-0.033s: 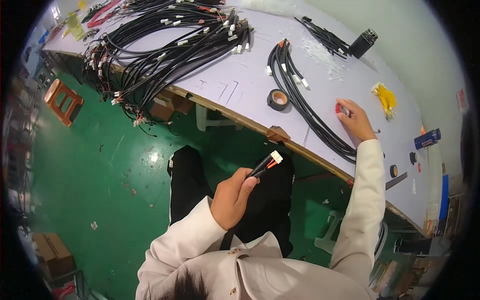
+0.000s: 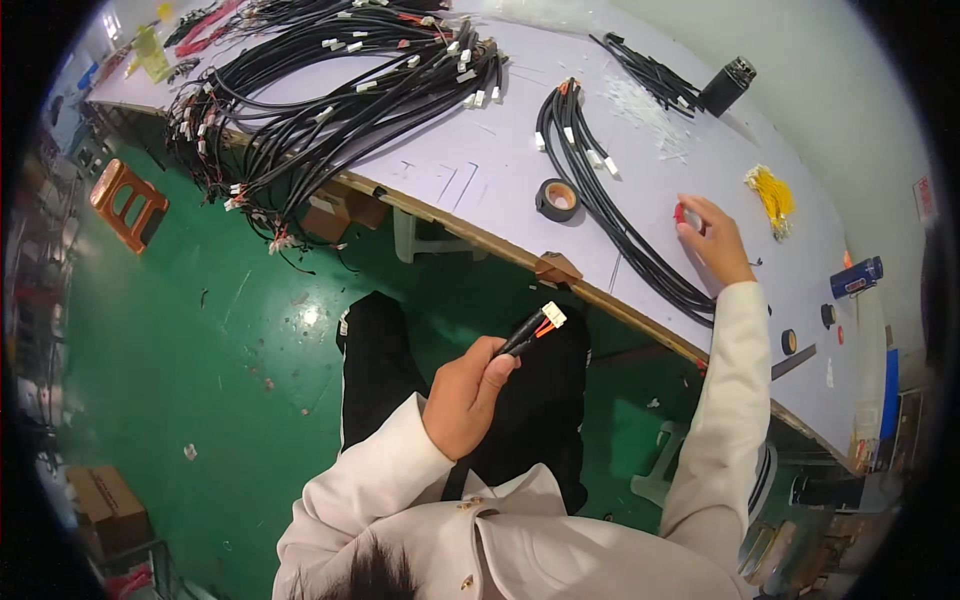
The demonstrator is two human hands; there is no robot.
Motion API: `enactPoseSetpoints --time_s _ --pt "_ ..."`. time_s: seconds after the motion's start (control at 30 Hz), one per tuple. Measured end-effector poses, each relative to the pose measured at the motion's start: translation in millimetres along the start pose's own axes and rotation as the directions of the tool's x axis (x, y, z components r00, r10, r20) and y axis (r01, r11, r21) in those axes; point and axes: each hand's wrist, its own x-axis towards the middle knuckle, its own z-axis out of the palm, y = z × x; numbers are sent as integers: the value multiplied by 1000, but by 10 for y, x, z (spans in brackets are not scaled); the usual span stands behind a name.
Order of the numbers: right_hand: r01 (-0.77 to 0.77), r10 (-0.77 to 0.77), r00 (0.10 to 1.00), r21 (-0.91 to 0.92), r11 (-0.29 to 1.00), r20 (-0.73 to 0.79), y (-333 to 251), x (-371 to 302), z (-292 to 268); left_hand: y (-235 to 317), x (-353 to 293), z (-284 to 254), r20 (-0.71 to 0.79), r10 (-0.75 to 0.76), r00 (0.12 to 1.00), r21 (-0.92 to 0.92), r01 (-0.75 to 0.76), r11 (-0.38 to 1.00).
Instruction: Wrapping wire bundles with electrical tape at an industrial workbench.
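My left hand [image 2: 463, 397] is closed round a black cable [image 2: 519, 334] above my lap. A cream-white connector [image 2: 553, 314] tops its end, with short orange wires beside it. Over the table, my right hand [image 2: 716, 240] curls its thumb and fingers round a small red-tipped, greyish thing [image 2: 679, 214], mostly hidden and too small to name. Just left of that hand lies a bundle of black cables [image 2: 622, 236] with white connectors at the far end. A roll of black tape [image 2: 557, 200] sits beside the bundle.
A large heap of black cables [image 2: 370, 95] covers the table's far left, some hanging over the edge. Yellow wires [image 2: 770, 200], a black cylinder [image 2: 727, 86], a blue can-like object [image 2: 856, 278] and white strips [image 2: 645, 110] lie to the right. An orange stool [image 2: 130, 205] stands on the green floor.
The fingers of my right hand have shifted very slightly around the small red-tipped thing. My left hand and the cable look unmoved.
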Motion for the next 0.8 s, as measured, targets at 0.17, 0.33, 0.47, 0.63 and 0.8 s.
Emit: enactPoseSetpoints --time_s 0.17,0.33,0.47,0.63,0.8 --pt "-65 35 998 846 529 54 -1229 -610 1 32 -85 -80 47 -150 988 -23 152 988" --pt "-442 27 895 894 -72 445 -1958 -1293 826 17 -158 -47 49 -136 989 -51 139 989" --pt "-475 123 858 862 -179 498 -2066 -1420 1149 53 -272 -103 80 -148 986 -55 152 987" --pt "-420 180 889 907 -40 420 -2120 -1491 1285 93 -414 -133 157 -215 964 -57 226 972" --pt "-524 76 841 841 -137 536 -2150 -1502 1268 73 -444 -96 251 -193 949 -153 236 960"
